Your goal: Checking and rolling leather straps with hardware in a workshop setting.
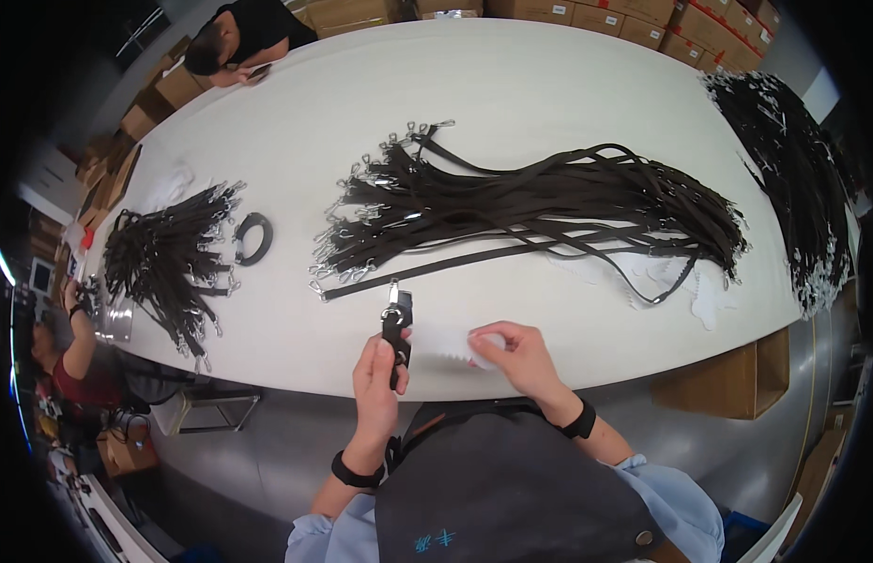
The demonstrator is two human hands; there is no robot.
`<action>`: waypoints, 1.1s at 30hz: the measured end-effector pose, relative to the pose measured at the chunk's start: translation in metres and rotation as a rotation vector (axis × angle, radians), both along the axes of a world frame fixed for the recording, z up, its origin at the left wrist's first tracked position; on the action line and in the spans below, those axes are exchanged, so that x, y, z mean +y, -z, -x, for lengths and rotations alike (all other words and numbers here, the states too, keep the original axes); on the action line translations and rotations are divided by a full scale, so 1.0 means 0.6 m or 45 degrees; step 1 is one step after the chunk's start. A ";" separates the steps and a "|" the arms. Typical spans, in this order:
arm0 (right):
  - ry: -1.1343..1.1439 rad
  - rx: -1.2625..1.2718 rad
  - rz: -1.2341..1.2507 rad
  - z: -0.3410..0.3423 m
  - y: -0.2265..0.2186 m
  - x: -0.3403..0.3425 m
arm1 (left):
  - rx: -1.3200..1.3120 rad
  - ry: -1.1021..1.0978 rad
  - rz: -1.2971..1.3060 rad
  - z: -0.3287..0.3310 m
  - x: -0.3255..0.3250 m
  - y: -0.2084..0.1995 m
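Note:
My left hand (pixel 375 375) is closed around a folded black strap (pixel 392 333), held upright just above the table's near edge. A silver snap hook (pixel 393 293) sticks up from its top end. My right hand (pixel 523 361) pinches a white, scallop-edged strip (pixel 446 343) between thumb and fingers. The strip stretches left toward the black strap; whether it touches is too blurred to tell. Beyond my hands lies a long pile of black straps (pixel 549 197), with metal hooks bunched at both ends. One strap (pixel 427 272) lies apart along the pile's near side.
A bundle of shorter black straps (pixel 169 253) lies at left beside a black ring-shaped coil (pixel 254 238). White scalloped scraps (pixel 704 296) show under the long pile. More straps (pixel 784 178) hang over the table's (pixel 549 84) right edge. Two other people sit at far left and left.

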State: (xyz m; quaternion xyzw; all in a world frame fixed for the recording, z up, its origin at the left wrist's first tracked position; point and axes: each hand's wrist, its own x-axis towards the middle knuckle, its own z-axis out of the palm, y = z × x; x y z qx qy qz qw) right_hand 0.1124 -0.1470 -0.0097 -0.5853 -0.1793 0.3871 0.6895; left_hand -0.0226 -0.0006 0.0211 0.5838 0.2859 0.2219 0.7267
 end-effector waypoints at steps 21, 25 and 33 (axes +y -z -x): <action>-0.192 0.277 -0.112 0.035 -0.032 0.049 | 0.046 0.049 -0.657 -0.012 -0.036 0.043; -0.049 0.248 -0.101 0.034 -0.032 0.044 | 0.081 0.065 -0.680 -0.019 -0.051 0.019; -0.177 0.622 -0.306 -0.023 -0.038 0.002 | -0.096 0.050 -0.218 0.010 -0.011 -0.017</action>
